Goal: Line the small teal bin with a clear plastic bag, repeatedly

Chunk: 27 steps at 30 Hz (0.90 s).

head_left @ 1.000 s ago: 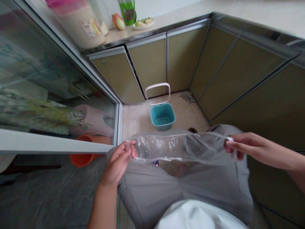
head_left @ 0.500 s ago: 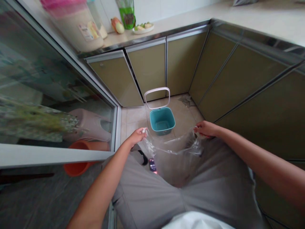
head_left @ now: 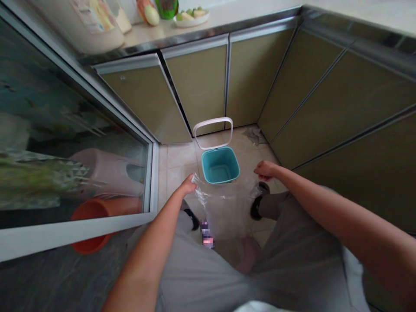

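Observation:
A clear plastic bag hangs spread between my two hands, its mouth stretched wide and facing up. My left hand is closed on the bag's left edge, where the film is bunched. On the other side my right hand has its fingers pinched together at the right edge; the thin film there is hard to see. Just beyond the bag, a teal bin stands upright on the floor. Its pale rim frame is tipped up at the back, and the inside shows no liner.
Cabinets border the floor behind and to the right. A glass door frame is on the left, with an orange bucket beyond it. A plate of food rests on the counter. A grey cloth-like piece lies in the corner.
The view has tilted downward. My hands have moved slightly forward, and the right hand has shifted left. The bag hangs lower and straighter, and both feet now show beside it.

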Each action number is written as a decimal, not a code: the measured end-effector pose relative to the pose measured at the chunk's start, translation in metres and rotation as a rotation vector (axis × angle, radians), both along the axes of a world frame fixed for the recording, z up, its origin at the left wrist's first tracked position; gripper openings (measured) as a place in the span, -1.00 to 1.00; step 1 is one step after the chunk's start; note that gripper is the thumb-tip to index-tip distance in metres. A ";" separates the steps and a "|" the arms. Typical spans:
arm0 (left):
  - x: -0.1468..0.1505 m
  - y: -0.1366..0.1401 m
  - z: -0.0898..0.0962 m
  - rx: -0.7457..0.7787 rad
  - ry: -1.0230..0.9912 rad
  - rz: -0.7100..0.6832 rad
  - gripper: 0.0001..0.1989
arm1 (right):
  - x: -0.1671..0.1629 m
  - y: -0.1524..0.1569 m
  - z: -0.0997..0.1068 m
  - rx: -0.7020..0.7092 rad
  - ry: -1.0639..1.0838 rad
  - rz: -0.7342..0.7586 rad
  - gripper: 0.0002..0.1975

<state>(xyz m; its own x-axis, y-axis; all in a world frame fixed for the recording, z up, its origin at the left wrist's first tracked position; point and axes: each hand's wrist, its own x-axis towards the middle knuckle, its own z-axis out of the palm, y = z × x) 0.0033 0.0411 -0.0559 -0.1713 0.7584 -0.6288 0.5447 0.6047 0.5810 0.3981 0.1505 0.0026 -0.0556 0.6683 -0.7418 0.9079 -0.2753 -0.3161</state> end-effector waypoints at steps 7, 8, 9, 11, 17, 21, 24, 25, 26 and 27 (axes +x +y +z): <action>-0.016 0.006 -0.025 0.102 0.131 -0.067 -0.44 | -0.006 0.020 -0.004 0.071 -0.046 0.071 -0.82; -0.017 0.006 -0.026 0.087 0.156 -0.086 -0.52 | -0.007 0.021 -0.004 0.065 -0.060 0.082 -0.82; -0.018 0.006 -0.028 0.075 0.181 -0.111 -0.58 | -0.008 0.021 -0.003 0.053 -0.073 0.093 -0.82; -0.019 0.003 -0.030 0.064 0.231 -0.181 -0.61 | -0.011 0.020 -0.001 0.013 -0.097 0.113 -0.83; -0.014 -0.005 -0.024 0.006 0.329 -0.281 -0.62 | -0.015 0.009 0.001 -0.077 -0.150 0.113 -0.81; -0.008 -0.004 -0.013 0.025 0.358 -0.221 -0.62 | -0.011 0.010 -0.004 -0.058 -0.207 0.116 -0.81; -0.007 0.001 -0.004 0.047 0.381 -0.148 -0.54 | -0.008 0.013 -0.003 -0.047 -0.279 0.166 -0.79; -0.007 0.003 -0.002 0.051 0.386 -0.124 -0.53 | -0.007 0.014 -0.003 -0.030 -0.312 0.182 -0.77; -0.007 0.005 0.001 0.050 0.387 -0.104 -0.51 | -0.006 0.015 -0.003 -0.001 -0.346 0.195 -0.75; -0.008 0.007 0.003 0.045 0.386 -0.087 -0.49 | -0.006 0.016 -0.003 0.037 -0.378 0.205 -0.72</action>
<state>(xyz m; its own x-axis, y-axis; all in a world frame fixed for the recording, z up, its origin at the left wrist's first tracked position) -0.0046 0.0480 -0.0529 -0.3222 0.8061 -0.4965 0.7761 0.5252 0.3490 0.3924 0.1666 -0.0001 0.0809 0.6980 -0.7115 0.9965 -0.0719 0.0428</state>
